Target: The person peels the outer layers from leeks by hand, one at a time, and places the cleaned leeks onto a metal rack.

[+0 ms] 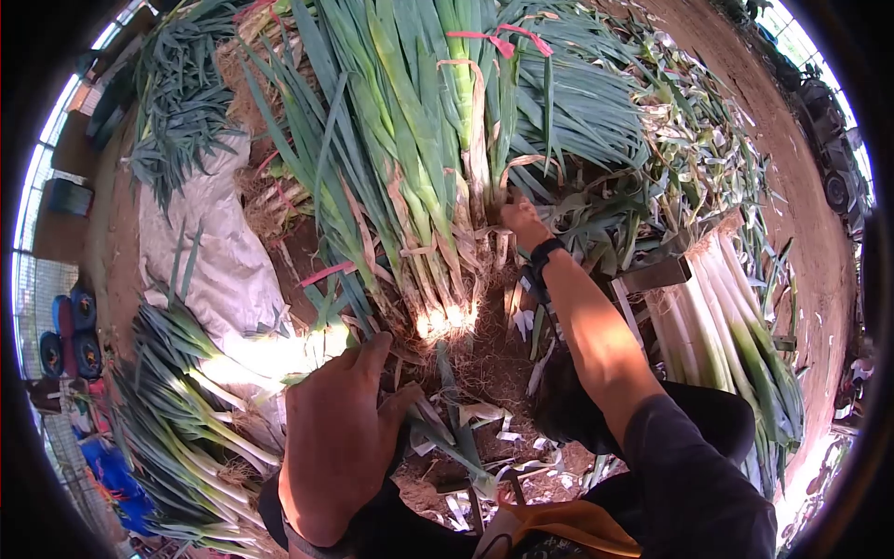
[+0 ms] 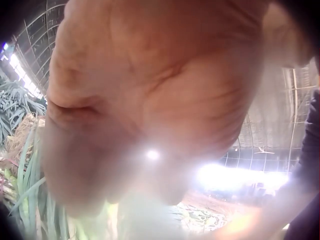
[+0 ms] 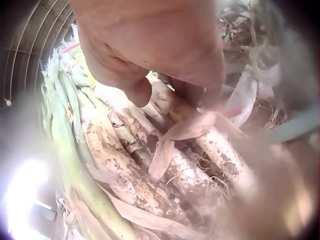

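A large bunch of leeks [image 1: 419, 186] lies with green leaves away from the person and rooted, soil-marked white ends nearer. My right hand [image 1: 526, 224] is at the bunch's right side; in the right wrist view that hand [image 3: 155, 45] has its thumb and fingers around a dirty leek stalk [image 3: 220, 150], the fingertips partly hidden. A dry leaf strip [image 3: 190, 127] crosses the stalks. My left hand [image 1: 335, 438] hovers near the root ends, holding nothing visible, fingers loosely extended. Its palm [image 2: 155, 85] fills much of the left wrist view, fingertips blurred.
Trimmed leeks [image 1: 717, 317] lean at a metal frame on the right. More leeks [image 1: 205, 429] lie at lower left beside a pale sheet [image 1: 205, 252]. Pink ties [image 1: 498, 40] show at the top. Leaf scraps [image 1: 698, 140] are heaped at upper right.
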Motion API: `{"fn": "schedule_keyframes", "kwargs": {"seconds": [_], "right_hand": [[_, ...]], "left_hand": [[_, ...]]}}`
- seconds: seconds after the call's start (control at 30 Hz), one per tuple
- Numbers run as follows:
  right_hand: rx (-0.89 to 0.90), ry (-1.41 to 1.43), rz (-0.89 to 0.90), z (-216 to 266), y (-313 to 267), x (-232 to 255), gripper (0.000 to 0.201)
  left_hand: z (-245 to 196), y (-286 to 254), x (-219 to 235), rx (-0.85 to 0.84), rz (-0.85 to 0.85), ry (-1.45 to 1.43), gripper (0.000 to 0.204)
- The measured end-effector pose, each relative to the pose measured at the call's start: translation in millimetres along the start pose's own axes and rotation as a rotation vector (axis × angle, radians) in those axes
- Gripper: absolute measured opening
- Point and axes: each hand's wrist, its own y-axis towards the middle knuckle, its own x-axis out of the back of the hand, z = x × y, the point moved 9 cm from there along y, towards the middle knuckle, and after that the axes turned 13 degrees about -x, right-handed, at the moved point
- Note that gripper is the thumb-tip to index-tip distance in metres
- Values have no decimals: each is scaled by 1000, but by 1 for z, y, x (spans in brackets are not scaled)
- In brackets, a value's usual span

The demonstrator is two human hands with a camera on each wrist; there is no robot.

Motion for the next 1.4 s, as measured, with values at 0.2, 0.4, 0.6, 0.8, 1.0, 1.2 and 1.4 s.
{"fn": "schedule_keyframes", "kwargs": {"seconds": [0.2,0.4,0.6,0.8,1.0,1.2,1.4], "right_hand": [[239,360,65,8,-50,-2,27],[-19,679,96,38,-145,64,63],[32,777,62,76,-194,112,60],[26,649,-36,129,-276,160,39],[334,311,-184,164,-367,144,27],[600,400,-61,194,-430,151,40],[494,417,332,162,-415,108,47]], "left_hand": [[6,3,-6,61,46,-6,51],[-5,-7,1,-62,-38,61,49],[-8,-27,1,-201,-149,112,44],[7,-31,6,-295,-352,161,42],[20,9,-21,-164,-328,-464,53],[-16,15,-59,49,-319,-1408,35],[-18,-1,-26,-220,-448,-1437,26]]}}
